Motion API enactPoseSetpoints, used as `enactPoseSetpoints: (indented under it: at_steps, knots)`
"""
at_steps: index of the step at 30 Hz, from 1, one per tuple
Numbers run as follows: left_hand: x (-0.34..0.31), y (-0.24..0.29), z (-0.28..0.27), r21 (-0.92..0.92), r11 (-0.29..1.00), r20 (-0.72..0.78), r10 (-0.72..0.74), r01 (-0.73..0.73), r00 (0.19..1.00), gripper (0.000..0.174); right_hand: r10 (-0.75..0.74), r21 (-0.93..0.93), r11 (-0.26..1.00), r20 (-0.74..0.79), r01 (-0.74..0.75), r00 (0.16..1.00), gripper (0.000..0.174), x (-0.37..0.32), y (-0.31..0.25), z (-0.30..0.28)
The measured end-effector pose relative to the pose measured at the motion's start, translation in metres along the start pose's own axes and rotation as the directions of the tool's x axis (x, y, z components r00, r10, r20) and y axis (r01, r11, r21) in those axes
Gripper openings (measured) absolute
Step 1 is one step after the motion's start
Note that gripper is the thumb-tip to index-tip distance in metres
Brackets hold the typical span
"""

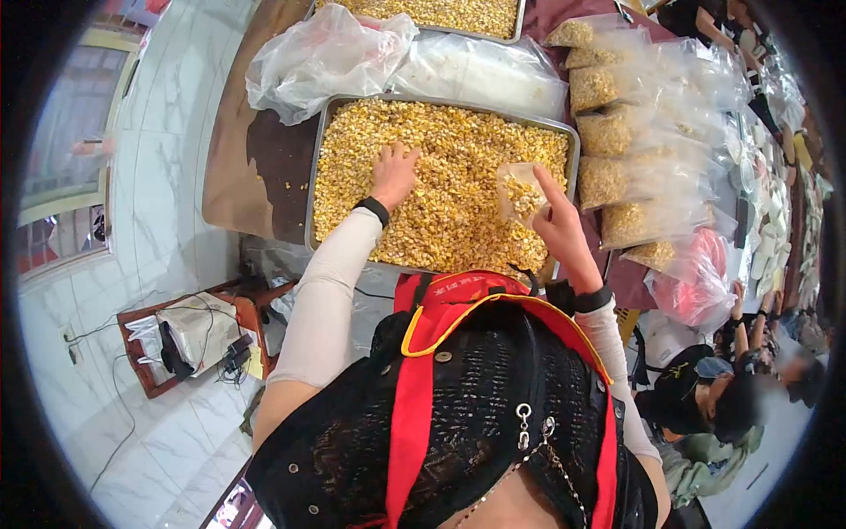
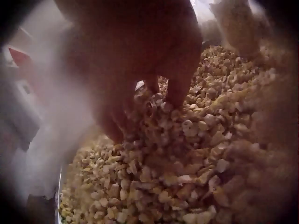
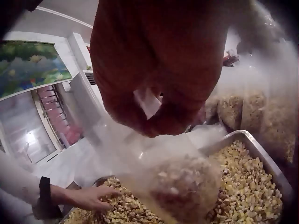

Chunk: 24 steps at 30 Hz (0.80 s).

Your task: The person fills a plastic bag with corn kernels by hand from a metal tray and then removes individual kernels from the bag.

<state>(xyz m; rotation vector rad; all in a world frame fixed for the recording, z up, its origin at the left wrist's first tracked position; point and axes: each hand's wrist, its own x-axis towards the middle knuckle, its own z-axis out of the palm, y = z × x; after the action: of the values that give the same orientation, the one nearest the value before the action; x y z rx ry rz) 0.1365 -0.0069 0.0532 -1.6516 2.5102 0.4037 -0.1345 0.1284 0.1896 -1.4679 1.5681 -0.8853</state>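
Observation:
A large metal tray [image 1: 310, 189] is full of loose yellow and pale corn kernels [image 1: 449, 229]. My left hand [image 1: 394, 179] reaches into the left half of the tray, its fingertips down among the kernels [image 2: 163, 163]. Over the tray's right side, my right hand [image 1: 564, 234] pinches the top of a clear plastic bag [image 1: 520, 196]. This bag [image 3: 182, 186] has corn kernels in its lower part and hangs below the fingers in the right wrist view. The index finger of the right hand points away from the body in the head view.
Filled clear bags [image 1: 608, 132] line the table to the right. Behind the tray lie crumpled plastic [image 1: 330, 57] and flat clear bags [image 1: 480, 75], then a second tray [image 1: 520, 22] of kernels. A pink bag [image 1: 701, 264] lies at right. Other people [image 1: 714, 397] sit farther right.

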Motion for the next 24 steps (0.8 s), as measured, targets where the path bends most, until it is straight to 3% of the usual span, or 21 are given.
enactPoseSetpoints:
  at_steps: [1,4,5,7,10,13,16,17,18,20,24]
  knots:
    - [-0.004,-0.005,0.006,0.019,0.999,-0.116,0.034,-0.032,0.993,0.046,-0.119,-0.071,0.99,0.011,0.12,0.993,0.07,0.001,0.003,0.002]
    - [-0.017,0.008,0.008,-0.032,0.999,-0.06,0.022,-0.023,0.998,0.045,-0.127,-0.173,0.976,0.053,0.134,0.991,0.074,0.003,0.007,0.009]
    - [-0.023,0.016,0.02,0.04,0.995,-0.098,0.092,-0.088,0.991,0.043,-0.129,-0.172,0.976,0.056,0.137,0.99,0.074,0.003,0.006,0.009]
    - [-0.036,0.043,0.033,0.078,0.98,-0.038,0.187,-0.184,0.982,0.047,-0.065,-0.14,0.987,0.086,0.077,0.994,0.076,0.002,0.005,0.009]
    - [-0.043,0.079,0.057,0.017,0.964,-0.088,0.266,-0.266,0.96,0.05,-0.084,-0.213,0.972,0.067,0.096,0.994,0.075,0.003,0.009,0.009]
    - [-0.043,0.094,0.039,0.046,0.907,0.107,0.413,-0.419,0.905,0.051,-0.129,-0.284,0.948,0.062,0.142,0.99,0.075,0.002,0.01,0.009]
    - [-0.025,0.07,0.034,0.076,0.889,0.102,0.445,-0.452,0.89,0.051,-0.097,-0.287,0.951,0.059,0.11,0.993,0.076,-0.001,0.011,0.008]
    - [-0.019,0.054,0.051,0.18,0.889,-0.152,0.447,-0.42,0.882,0.035,-0.094,-0.287,0.952,0.056,0.106,0.994,0.076,-0.003,0.012,0.008]
    - [-0.012,0.042,0.047,0.181,0.887,-0.15,0.452,-0.425,0.879,0.035,-0.091,-0.292,0.951,0.047,0.101,0.995,0.076,-0.005,0.013,0.008]
    - [0.0,0.024,0.032,0.105,0.969,-0.024,0.228,-0.224,0.973,0.033,-0.088,-0.294,0.951,0.033,0.093,0.996,0.076,-0.007,0.014,0.007]
    - [0.007,0.012,0.009,-0.074,0.994,0.018,0.08,-0.079,0.997,0.032,-0.05,-0.268,0.962,0.033,0.057,0.998,0.076,-0.01,0.012,0.005]
